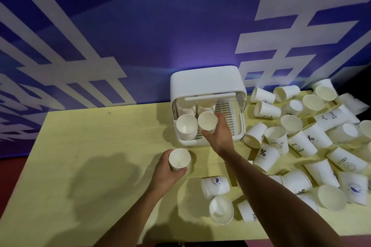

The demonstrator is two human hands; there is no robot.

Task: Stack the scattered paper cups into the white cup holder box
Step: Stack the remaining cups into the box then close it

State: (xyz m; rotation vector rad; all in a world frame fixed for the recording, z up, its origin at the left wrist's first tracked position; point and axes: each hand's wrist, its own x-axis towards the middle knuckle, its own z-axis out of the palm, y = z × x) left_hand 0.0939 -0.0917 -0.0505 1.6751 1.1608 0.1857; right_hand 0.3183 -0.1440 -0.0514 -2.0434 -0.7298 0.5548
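Note:
The white cup holder box (208, 82) stands at the table's far edge with its clear lid raised. Inside it are stacks of cups, the front left stack (186, 129) lying mouth toward me. My right hand (219, 134) grips a paper cup (207, 122) at the front opening of the box, beside that stack. In front of the box, above the table, my left hand (167, 170) holds another paper cup (179, 159) upright. Several scattered paper cups (301, 142) lie in a heap to the right.
The yellow table (80, 156) ends at a blue wall behind. Three loose cups (215, 185) lie near my right forearm close to the front edge. The cup heap reaches the table's right side. A slotted tray (230, 124) forms the box floor.

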